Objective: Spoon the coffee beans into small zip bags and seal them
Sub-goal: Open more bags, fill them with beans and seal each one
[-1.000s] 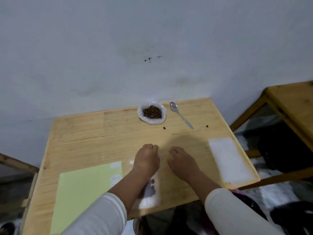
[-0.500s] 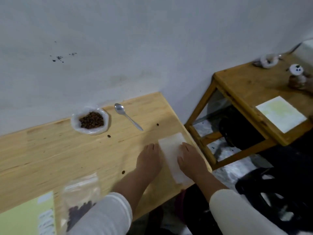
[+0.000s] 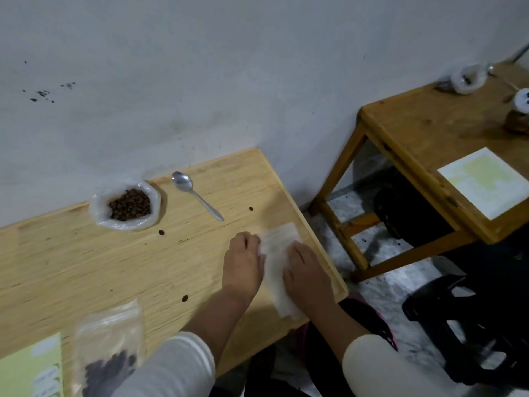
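Far to the left of both hands, at the near edge of the table (image 3: 86, 267), we see a filled zip bag (image 3: 107, 348) lying flat with dark beans pooled at its lower end, just beside a pale green sheet (image 3: 31, 368). Up beyond the hands and to their left sits the open bag of coffee beans (image 3: 128, 205), its rim rolled down, and the spoon (image 3: 197, 196) lies just right of it, bowl toward the wall. A few loose beans (image 3: 161, 232) dot the wood between.

Our left hand (image 3: 243, 262) has its fingers curled at the left edge of the stack of empty zip bags (image 3: 276, 267); whether it pinches a bag we cannot tell. Our right hand (image 3: 307, 270) rests on the stack's right side with its fingers bent downward over it.

We judge these bags light, thin and slippery, clinging to one another, so one should peel off best by its stiffer zip strip at the far end while the other hand holds the rest down. Limp as it is, the mouth will need propping open for the spoon.
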Available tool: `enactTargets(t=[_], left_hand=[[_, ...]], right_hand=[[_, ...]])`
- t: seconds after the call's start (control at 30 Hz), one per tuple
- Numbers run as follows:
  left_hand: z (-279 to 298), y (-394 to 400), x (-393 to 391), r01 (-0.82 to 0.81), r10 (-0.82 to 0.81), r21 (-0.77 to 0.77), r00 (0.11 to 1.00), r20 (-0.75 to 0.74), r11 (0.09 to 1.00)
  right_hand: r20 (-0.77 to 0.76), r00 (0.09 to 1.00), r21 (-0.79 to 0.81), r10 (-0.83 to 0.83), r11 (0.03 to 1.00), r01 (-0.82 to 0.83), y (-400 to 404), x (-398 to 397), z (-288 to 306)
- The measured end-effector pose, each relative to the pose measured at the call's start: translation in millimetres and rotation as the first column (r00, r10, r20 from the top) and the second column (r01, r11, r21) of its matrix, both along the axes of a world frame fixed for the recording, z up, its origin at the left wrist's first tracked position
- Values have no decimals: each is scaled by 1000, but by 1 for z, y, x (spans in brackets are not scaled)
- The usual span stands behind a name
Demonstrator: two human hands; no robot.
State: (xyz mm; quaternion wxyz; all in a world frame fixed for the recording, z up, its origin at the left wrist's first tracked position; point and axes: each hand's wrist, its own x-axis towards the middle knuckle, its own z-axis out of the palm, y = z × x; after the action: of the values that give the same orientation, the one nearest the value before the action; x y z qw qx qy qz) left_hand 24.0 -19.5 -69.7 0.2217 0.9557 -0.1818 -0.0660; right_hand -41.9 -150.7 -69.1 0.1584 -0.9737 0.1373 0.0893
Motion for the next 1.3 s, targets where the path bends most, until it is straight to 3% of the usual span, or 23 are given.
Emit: enactTargets(t=[0.1,0.17,0.27,0.4,0.5,0.6,0.67,0.7,0.8,0.87,1.03,1.3], left_hand=[[0,-2,1,-31,36,-108,999,37,994],[6,-2,2,-86,72,-239,995,-66,967],[17,6,5,-136,84,-375,985,-152,917],[51,24,17,-142,111,-498,990,-91,855],[81,42,32,-259,261,-597,962,-85,760],[103,66,42,-402,485,-687,871,-82,605],[119,83,42,-487,558,-730,811,-175,479],[125,91,41,-511,549,-740,804,-230,438],[133,114,34,-487,470,-755,841,-269,439],[136,133,31,-478,464,-767,844,-267,427],[140,177,31,-481,478,-776,837,-268,408],[143,219,33,-524,412,-805,822,-394,276]], right_hand=[[73,997,71,9,997,-14,-4,2,2],[139,989,132,-42,991,24,-8,6,11],[326,945,91,-17,996,-14,-16,20,25],[486,871,58,76,991,-119,-8,49,52],[563,825,189,55,963,-194,14,71,82],[518,855,378,-14,901,-214,47,87,111],[409,905,586,-120,794,-160,73,93,127],[349,924,714,-158,683,-153,87,96,132],[189,970,947,-153,291,-139,125,101,143],[151,982,975,-117,184,-128,147,105,145],[213,970,951,-119,254,-177,196,111,150],[280,957,925,-76,290,-248,237,113,155]])
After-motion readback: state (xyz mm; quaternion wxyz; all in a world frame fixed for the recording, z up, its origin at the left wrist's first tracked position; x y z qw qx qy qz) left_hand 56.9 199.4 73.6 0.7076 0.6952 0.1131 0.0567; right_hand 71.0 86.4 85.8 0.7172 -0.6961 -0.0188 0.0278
